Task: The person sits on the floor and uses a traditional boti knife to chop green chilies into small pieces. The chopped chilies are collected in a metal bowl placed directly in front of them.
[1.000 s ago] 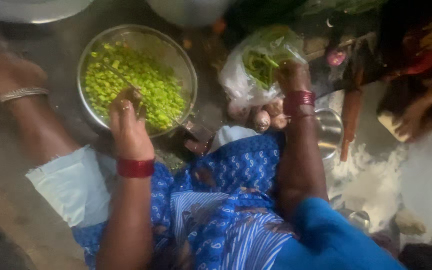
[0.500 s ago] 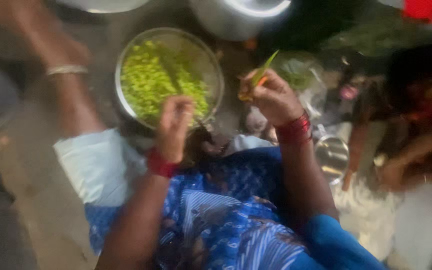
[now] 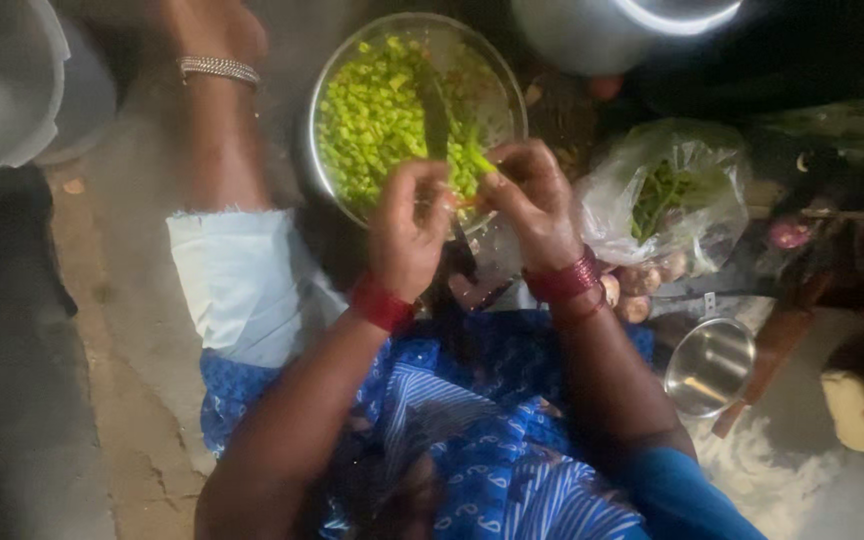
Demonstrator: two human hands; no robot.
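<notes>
1. Nearest the camera, blue patterned cloth [image 3: 512,440] covers the lap; a small empty steel cup [image 3: 709,366] sits just right of it.
2. Above the lap, left hand [image 3: 407,235] and right hand [image 3: 537,205] meet, fingertips pinched shut on one green bean [image 3: 474,165].
3. The bean is short and partly hidden by the fingers; its long axis tilts up-left toward the bowl.
4. Right of the hands: a clear plastic bag [image 3: 667,195] of beans, with small onions [image 3: 632,290] below it.
5. Beyond the hands: a steel bowl [image 3: 352,60] of chopped green pieces.
6. Farthest: a grey pot [image 3: 602,30].

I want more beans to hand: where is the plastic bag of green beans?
In the head view the plastic bag of green beans lies right of the right hand, just above some small onions.
</notes>
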